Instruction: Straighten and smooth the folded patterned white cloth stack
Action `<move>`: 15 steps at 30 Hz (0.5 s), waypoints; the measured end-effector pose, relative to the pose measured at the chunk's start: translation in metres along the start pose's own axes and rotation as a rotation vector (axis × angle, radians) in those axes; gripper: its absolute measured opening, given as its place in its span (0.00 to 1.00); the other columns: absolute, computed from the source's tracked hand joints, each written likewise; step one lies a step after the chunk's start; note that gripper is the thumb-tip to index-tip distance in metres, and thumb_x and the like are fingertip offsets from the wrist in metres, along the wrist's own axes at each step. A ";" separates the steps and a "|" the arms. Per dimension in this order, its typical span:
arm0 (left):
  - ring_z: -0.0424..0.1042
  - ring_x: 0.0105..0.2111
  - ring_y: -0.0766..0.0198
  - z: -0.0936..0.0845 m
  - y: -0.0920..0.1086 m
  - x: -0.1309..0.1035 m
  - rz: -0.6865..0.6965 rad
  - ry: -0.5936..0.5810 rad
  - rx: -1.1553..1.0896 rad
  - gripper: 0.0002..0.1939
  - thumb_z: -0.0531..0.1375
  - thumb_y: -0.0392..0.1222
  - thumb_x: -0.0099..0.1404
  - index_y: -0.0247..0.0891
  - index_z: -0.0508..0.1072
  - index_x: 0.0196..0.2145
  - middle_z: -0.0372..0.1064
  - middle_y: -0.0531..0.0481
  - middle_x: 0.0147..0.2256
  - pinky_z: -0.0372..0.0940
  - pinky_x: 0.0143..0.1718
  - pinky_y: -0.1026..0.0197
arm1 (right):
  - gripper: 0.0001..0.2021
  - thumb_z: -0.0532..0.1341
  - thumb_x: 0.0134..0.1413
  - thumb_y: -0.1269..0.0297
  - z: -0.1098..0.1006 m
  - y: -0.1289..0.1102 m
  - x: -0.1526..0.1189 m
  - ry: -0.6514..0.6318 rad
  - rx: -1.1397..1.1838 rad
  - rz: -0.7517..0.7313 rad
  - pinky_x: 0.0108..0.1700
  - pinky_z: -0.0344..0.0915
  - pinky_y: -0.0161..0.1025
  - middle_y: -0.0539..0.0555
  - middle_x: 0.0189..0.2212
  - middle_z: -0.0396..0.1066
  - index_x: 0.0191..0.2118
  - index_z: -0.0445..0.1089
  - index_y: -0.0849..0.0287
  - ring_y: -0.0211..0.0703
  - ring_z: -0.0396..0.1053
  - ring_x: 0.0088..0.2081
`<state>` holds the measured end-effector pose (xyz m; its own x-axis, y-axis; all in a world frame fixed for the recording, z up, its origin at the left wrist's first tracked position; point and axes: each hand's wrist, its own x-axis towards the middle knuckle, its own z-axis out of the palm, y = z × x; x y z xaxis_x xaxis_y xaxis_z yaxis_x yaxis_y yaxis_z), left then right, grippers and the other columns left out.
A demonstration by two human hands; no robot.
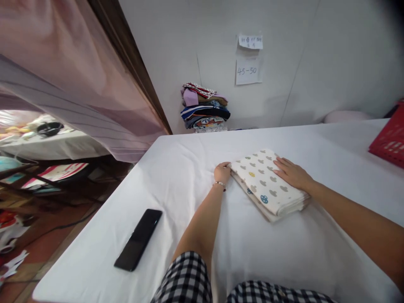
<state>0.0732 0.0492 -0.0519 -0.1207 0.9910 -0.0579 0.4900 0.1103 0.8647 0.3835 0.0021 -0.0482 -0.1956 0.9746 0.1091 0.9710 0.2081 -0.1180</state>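
Observation:
A folded white cloth (257,179), printed with grey, yellow and blue mushroom-like shapes, lies in several layers on the white-covered table (186,176). At its left corner is my left hand (222,173), with the fingers closed on the edge and partly hidden by it. A bracelet circles that wrist. My right hand (293,173) rests flat on the cloth's right side, fingers stretched out across the top layer. The near right edge of the cloth shows its stacked folds.
A black phone (139,240) lies on the table at the left. Behind the far edge rises a pile of folded clothes (205,107). A red plastic basket (389,141) stands at the right. Pink curtain (78,80) hangs at the left; paper notes (248,71) are on the wall.

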 end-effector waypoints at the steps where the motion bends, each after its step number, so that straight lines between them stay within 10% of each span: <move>1: 0.71 0.41 0.64 0.000 0.000 0.000 0.000 0.000 -0.015 0.17 0.55 0.33 0.56 0.44 0.76 0.42 0.74 0.53 0.41 0.65 0.44 0.64 | 0.32 0.39 0.59 0.42 0.000 0.001 -0.001 -0.003 0.001 0.002 0.60 0.54 0.54 0.51 0.66 0.47 0.64 0.52 0.50 0.54 0.45 0.65; 15: 0.69 0.46 0.64 0.002 -0.004 -0.005 0.116 0.005 -0.042 0.18 0.54 0.31 0.58 0.42 0.75 0.44 0.72 0.51 0.46 0.62 0.50 0.64 | 0.33 0.41 0.58 0.42 -0.001 0.001 0.000 -0.029 -0.019 0.027 0.61 0.52 0.51 0.52 0.66 0.46 0.63 0.54 0.52 0.51 0.43 0.65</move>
<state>0.0735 0.0442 -0.0555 -0.0700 0.9965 0.0463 0.4639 -0.0086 0.8858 0.3848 0.0026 -0.0478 -0.1733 0.9818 0.0774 0.9783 0.1806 -0.1015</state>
